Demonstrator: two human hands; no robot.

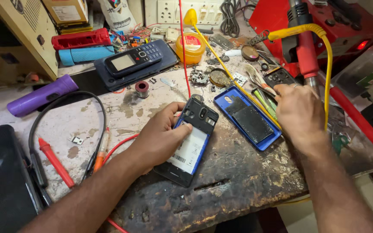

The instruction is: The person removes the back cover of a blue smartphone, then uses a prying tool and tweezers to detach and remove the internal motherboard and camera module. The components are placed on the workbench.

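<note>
- The left hand [162, 136] lies on an opened phone [191, 140] with its back removed, fingers curled along its left edge and the thumb pressed on the white label inside; the hand holds it flat against the scarred workbench [234, 181], near the front edge
- The right hand [299, 110] reaches over a cluster of tools [260, 88] just right of the blue back cover [249, 116]; its fingers are bent down among them, but whether they grip anything I cannot tell
- The blue back cover lies inside-up just beside the opened phone, a dark pad resting in it
- A yellow cable [234, 80] crosses the cover diagonally
- Farther back sit a keypad phone [134, 60], a solder spool [142, 88] and a yellow jar [190, 47]
- On the left lie a purple torch [41, 96] and a red probe [54, 160], well apart from both hands
</note>
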